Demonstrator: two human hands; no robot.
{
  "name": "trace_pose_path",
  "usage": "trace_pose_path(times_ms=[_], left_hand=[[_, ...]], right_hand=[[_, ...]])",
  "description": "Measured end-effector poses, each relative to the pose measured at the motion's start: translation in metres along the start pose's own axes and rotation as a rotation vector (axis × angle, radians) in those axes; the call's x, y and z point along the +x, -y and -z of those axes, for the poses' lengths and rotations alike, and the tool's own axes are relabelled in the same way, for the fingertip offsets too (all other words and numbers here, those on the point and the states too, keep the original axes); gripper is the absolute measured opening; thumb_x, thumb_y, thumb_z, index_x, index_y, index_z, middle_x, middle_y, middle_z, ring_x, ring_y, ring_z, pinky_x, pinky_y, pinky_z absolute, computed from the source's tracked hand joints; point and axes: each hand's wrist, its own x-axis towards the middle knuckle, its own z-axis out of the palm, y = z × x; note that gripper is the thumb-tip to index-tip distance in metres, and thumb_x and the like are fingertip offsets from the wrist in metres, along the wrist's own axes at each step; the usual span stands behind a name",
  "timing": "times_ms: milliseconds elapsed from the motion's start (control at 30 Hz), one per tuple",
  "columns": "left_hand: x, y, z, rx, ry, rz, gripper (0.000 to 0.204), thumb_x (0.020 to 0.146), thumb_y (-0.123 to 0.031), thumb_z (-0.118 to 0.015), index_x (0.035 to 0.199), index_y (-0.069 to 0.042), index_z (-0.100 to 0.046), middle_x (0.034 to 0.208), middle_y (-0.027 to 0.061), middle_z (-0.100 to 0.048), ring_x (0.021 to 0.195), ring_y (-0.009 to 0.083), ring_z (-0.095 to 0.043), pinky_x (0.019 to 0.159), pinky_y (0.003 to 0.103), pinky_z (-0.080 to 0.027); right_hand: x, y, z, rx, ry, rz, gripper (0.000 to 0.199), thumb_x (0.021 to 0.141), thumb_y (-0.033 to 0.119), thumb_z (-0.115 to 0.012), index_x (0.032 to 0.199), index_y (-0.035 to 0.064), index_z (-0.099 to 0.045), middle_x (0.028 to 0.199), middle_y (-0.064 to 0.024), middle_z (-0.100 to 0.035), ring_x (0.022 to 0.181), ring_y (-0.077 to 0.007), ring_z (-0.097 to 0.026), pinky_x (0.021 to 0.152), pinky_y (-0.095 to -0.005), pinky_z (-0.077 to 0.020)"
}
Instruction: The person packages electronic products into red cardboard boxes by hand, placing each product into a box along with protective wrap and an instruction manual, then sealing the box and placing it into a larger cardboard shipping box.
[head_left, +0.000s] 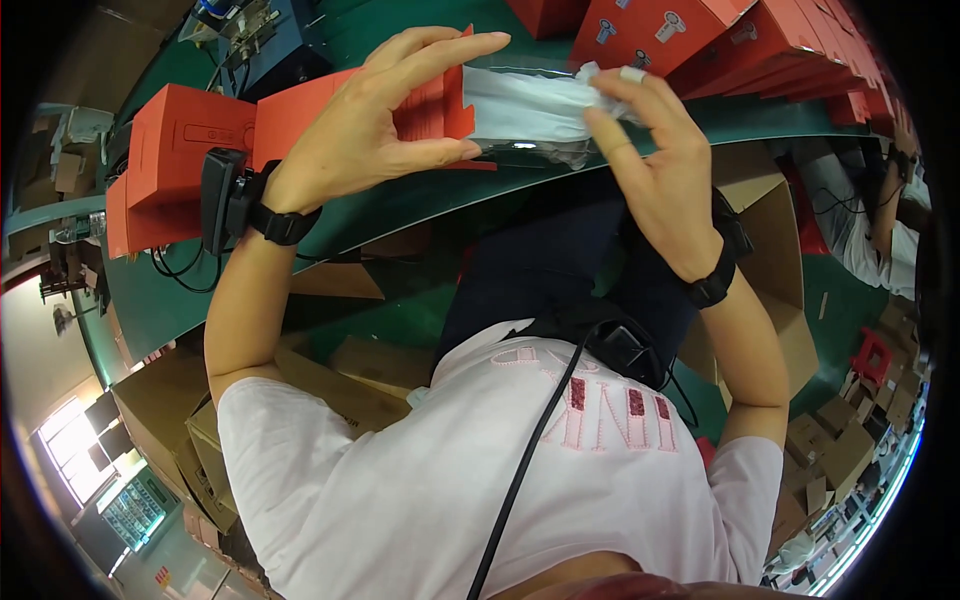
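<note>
At left, a bright window sits in a pale wall. At right, a red stool rests on green floor.

Single view: head-worn wide fisheye, looking steeply down wearer's front; shirt closest, on near side of desk; desk close beyond, edges bending toward rim.

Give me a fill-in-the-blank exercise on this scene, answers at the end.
1. The hand around the open box is the person's ____ one.
2. The right hand is at crumpled wrapping coloured ____.
3. The table has a top coloured ____.
4. Both wrist straps are ____.

Missing words: left; white; green; black.
</note>
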Motion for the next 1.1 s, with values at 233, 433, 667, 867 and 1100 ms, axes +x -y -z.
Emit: trace_pose_path(times_ms=[233,433,667,867,1100], left_hand=[[-0.003,0.002,-0.003,0.014,-0.022,0.033,0.078,0.075,-0.024,-0.085,0.146,-0.014,-0.054,0.144,0.0127,-0.052,0.135,0.0291,-0.048,0.113,0.04,-0.039],[0.005,0.001,-0.008,0.218,0.023,-0.1,0.067,0.076,-0.029,-0.085,0.139,-0.027,-0.062,0.138,0.0174,-0.051,0.125,0.0355,-0.049,0.107,0.044,-0.042],[0.007,0.0,-0.009,0.295,0.087,-0.092,0.061,0.079,-0.031,-0.082,0.137,-0.027,-0.064,0.143,0.0203,-0.045,0.13,0.0379,-0.046,0.11,0.046,-0.039],[0.009,-0.001,-0.014,0.448,0.112,-0.137,0.058,0.08,-0.031,-0.082,0.135,-0.026,-0.064,0.142,0.0205,-0.046,0.127,0.038,-0.047,0.108,0.047,-0.04],[0.014,0.0,-0.016,0.426,0.137,-0.088,0.056,0.077,-0.025,-0.084,0.131,-0.026,-0.066,0.141,0.0191,-0.048,0.126,0.0398,-0.047,0.106,0.047,-0.041]], right_hand=[[0.016,0.006,-0.01,0.255,0.124,-0.335,0.024,0.093,0.005,-0.065,0.115,-0.0033,-0.07,0.101,-0.0052,-0.07,0.092,-0.013,-0.065,0.082,-0.0264,-0.0516],[0.031,-0.004,-0.018,0.353,0.31,-0.43,0.022,0.089,-0.002,-0.064,0.111,-0.0062,-0.065,0.101,-0.0077,-0.07,0.09,-0.0101,-0.066,0.081,-0.0235,-0.0525],[0.018,-0.002,-0.039,0.112,0.137,-0.348,0.013,0.089,0.002,-0.068,0.102,-0.0014,-0.067,0.089,-0.003,-0.064,0.071,-0.0081,-0.054,0.065,-0.0233,-0.0456],[-0.003,-0.007,-0.044,0.075,0.111,-0.08,0.015,0.095,0.007,-0.064,0.107,-0.0003,-0.07,0.095,-0.0057,-0.067,0.076,-0.0115,-0.06,0.067,-0.027,-0.047],[0.018,0.003,-0.032,0.667,0.303,-0.836,0.046,0.101,0.027,-0.058,0.133,-0.0063,-0.057,0.119,-0.0145,-0.067,0.102,-0.0202,-0.067,0.089,-0.0309,-0.0526]])
